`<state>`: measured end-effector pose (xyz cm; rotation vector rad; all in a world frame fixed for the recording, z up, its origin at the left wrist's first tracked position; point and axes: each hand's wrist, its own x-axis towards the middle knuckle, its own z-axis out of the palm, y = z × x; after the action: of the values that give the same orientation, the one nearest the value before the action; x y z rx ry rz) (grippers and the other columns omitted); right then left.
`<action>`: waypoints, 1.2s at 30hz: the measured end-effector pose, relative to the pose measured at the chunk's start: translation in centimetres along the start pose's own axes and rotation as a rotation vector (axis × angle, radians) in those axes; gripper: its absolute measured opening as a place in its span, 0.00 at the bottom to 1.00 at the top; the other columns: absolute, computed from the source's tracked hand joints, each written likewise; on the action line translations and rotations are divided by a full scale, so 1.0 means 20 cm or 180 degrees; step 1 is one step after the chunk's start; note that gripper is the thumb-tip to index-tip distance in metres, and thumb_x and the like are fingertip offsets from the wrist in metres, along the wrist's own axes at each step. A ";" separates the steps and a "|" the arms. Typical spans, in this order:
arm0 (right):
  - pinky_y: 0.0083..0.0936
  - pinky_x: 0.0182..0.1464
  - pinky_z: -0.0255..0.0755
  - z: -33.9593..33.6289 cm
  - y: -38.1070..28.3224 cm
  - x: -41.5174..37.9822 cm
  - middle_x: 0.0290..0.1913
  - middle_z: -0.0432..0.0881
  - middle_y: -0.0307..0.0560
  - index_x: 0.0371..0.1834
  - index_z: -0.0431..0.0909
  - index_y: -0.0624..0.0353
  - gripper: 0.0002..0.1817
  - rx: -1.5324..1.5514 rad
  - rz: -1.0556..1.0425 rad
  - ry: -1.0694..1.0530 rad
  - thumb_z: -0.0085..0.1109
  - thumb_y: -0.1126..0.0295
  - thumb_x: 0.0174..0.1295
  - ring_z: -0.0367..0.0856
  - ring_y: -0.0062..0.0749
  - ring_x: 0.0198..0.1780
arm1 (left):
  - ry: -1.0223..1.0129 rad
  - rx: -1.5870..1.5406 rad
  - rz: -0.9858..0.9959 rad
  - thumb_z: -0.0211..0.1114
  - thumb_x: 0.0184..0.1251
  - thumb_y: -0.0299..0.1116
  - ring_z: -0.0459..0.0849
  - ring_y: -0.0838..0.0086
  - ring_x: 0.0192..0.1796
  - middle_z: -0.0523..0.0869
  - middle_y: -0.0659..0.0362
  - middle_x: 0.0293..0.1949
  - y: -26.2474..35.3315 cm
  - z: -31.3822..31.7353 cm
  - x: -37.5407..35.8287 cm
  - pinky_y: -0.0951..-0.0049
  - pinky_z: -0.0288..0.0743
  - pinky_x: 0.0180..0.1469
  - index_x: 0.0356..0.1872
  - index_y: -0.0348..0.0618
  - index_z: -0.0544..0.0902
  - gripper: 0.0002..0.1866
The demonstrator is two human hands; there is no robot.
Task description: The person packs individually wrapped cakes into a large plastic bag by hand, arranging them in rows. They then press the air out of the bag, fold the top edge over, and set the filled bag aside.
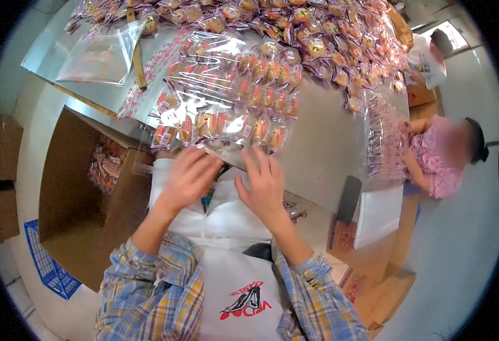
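A clear plastic bag (pixel 226 91) filled with small wrapped pastries lies on the metal table (pixel 323 148) right in front of me. My left hand (pixel 186 177) hovers at the bag's near edge, fingers spread and blurred, palm down. My right hand (pixel 263 184) is beside it, fingers apart and reaching up to the bag's bottom edge near the wrapped pastries (pixel 261 131). Neither hand clearly grips anything. Both forearms wear plaid sleeves over a white apron.
A heap of wrapped pastries (pixel 317 40) covers the far table. An empty clear bag (pixel 99 57) and a wooden stick (pixel 137 54) lie at the left. An open cardboard box (pixel 84 193) stands below left. Two seated persons (pixel 442 159) work at the right, with more boxes (pixel 374 278).
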<state>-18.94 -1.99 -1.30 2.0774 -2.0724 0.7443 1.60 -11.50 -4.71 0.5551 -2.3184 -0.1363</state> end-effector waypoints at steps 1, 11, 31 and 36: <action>0.49 0.66 0.68 0.06 0.03 -0.01 0.74 0.74 0.52 0.71 0.79 0.55 0.34 0.0089 0.0079 -0.0169 0.72 0.62 0.60 0.73 0.53 0.67 | 0.0021 0.0216 -0.0153 0.73 0.58 0.24 0.84 0.56 0.62 0.88 0.56 0.58 -0.04 -0.09 -0.04 0.51 0.79 0.67 0.55 0.41 0.89 0.21; 0.69 0.80 0.48 0.23 -0.23 0.33 0.77 0.68 0.60 0.79 0.69 0.51 0.48 -0.0122 -0.0238 -0.0458 0.77 0.48 0.55 0.64 0.62 0.78 | -0.0239 0.1031 -0.0862 0.72 0.60 0.22 0.85 0.57 0.55 0.89 0.54 0.58 -0.30 -0.32 -0.06 0.59 0.80 0.57 0.62 0.36 0.85 0.26; 0.69 0.76 0.58 0.49 -0.23 0.47 0.71 0.75 0.55 0.70 0.81 0.44 0.36 0.0282 -0.0611 0.0054 0.78 0.58 0.53 0.75 0.55 0.68 | 0.0744 -0.2130 -0.2753 0.67 0.58 0.17 0.80 0.63 0.65 0.65 0.44 0.74 -0.33 0.01 0.02 0.70 0.82 0.57 0.82 0.39 0.65 0.45; 0.64 0.73 0.62 0.50 -0.23 0.50 0.69 0.78 0.55 0.70 0.80 0.46 0.35 0.0251 -0.0458 0.0424 0.76 0.59 0.55 0.76 0.57 0.66 | 0.0760 -0.2026 -0.2958 0.65 0.57 0.15 0.80 0.71 0.59 0.66 0.55 0.74 -0.32 0.05 -0.01 0.76 0.80 0.54 0.82 0.42 0.66 0.46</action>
<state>-12.45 -14.88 -4.64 2.1263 -1.8315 0.9272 3.38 -17.28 -7.26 1.1688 -1.4938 -1.1200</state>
